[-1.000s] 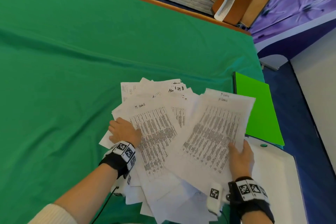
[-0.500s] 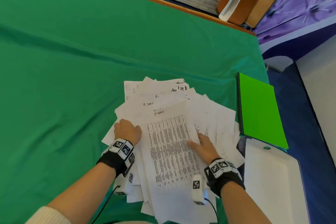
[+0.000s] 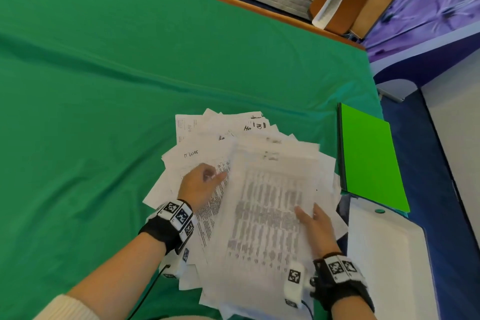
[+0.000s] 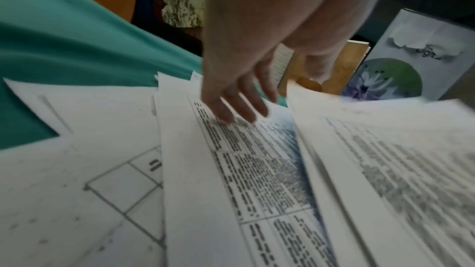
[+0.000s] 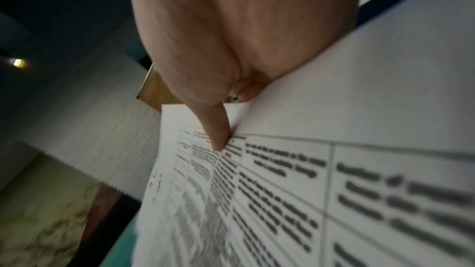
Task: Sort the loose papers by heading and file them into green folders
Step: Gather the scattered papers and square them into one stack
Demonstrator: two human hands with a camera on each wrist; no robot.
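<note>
Near the lower middle of the head view, a fanned pile of loose papers (image 3: 207, 143) lies on the green cloth (image 3: 104, 73) that covers the table. The right hand (image 3: 313, 223) pinches a blurred printed sheet (image 3: 270, 202) at its right edge, thumb on the printed face and the other fingers hidden behind the paper; this sheet lies over the right part of the pile, its left edge lifted clear of the sheet below. The left hand (image 3: 200, 184) rests on the pile just left of that sheet, its fingers (image 4: 239, 107) nearly straight and spread, tips pressing a printed page and holding nothing. A green folder (image 3: 368, 158) lies flat at the right of the frame, just beside the pile. Below the folder, at the lower right, sits a white tray (image 3: 389, 254).
</note>
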